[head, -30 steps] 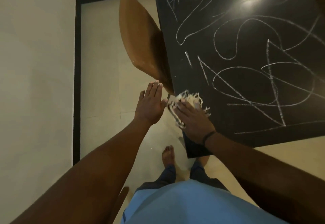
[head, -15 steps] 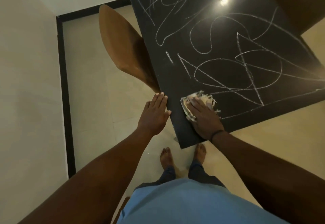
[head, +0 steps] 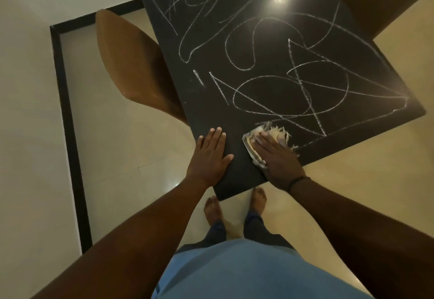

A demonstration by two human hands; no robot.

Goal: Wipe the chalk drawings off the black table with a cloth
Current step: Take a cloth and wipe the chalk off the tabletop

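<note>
Cloth (head: 263, 142) is folded, long axis running from the near counter (head: 234, 101) corner toward the chalk drawings (head: 270, 87), frayed fringe pointing away from the person. Right hand (head: 276, 160) lies flat on it, fingers straight, pressing it down near the counter's near edge. Left hand (head: 210, 156) flat on the left edge, fingers released. Unwiped chalk fills the surface ahead. Versus 0.5 s ago: left hand came onto the counter, cloth moved right.
</note>
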